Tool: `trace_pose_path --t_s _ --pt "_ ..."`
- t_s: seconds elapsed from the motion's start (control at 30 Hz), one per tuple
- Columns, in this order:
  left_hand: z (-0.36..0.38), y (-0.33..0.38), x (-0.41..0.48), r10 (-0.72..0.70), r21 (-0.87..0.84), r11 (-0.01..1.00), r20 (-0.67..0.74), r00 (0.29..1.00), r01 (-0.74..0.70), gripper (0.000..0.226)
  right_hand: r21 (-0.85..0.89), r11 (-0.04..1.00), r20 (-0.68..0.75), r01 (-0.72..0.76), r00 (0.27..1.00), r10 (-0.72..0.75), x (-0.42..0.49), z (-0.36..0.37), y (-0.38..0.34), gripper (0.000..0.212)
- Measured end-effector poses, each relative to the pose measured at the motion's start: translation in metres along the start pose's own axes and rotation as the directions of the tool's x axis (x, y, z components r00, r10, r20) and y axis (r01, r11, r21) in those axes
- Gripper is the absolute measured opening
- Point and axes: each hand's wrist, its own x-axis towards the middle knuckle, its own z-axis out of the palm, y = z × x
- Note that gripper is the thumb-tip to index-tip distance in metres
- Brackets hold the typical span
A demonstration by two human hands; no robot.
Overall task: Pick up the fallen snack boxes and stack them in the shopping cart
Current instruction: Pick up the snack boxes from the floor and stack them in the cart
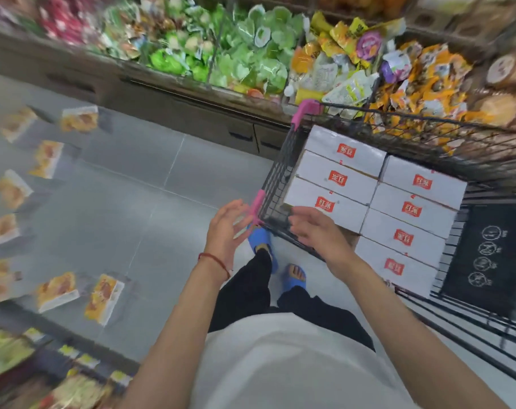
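Fallen snack boxes [103, 299]: several, orange printed faces up, scattered on the grey floor tiles [162, 178] to the left of the shopping cart [276, 184], well apart from it. In the cart, white boxes [410, 208] lie flat, edge to edge in two rows, probably to give a level bed for stacking. Left hand [228, 228] and right hand [315, 231] hover at the cart's near corner. Fingers loosely spread, holding nothing.

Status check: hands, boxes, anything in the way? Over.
Left hand and right hand open, empty, at black wire shopping cart. Seven white red-logo boxes showing inside. Several orange-printed snack boxes lie on grey floor, nothing blocking them.
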Motion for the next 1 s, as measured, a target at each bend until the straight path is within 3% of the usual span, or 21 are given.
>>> trace_pose_path --t_s 0.1,0.47,1.0 --pt "-0.02 -0.009 -0.026 0.01 -0.062 0.998 -0.049 0.999 -0.013 0.034 -0.034 0.999 0.062 0.024 0.998 -0.022 -0.019 0.013 -0.006 0.03" --pt "-0.133 0.006 -0.061 0.11 -0.187 0.971 -0.207 0.972 -0.15 0.026 -0.117 0.99 0.244 0.082 0.968 -0.051 -0.048 0.126 -0.038 0.02" --pt "-0.399 0.06 -0.041 0.071 -0.318 0.927 -0.37 0.926 -0.198 0.017 -0.271 0.955 0.366 0.121 0.931 -0.015 -0.017 0.417 -0.067 0.02"
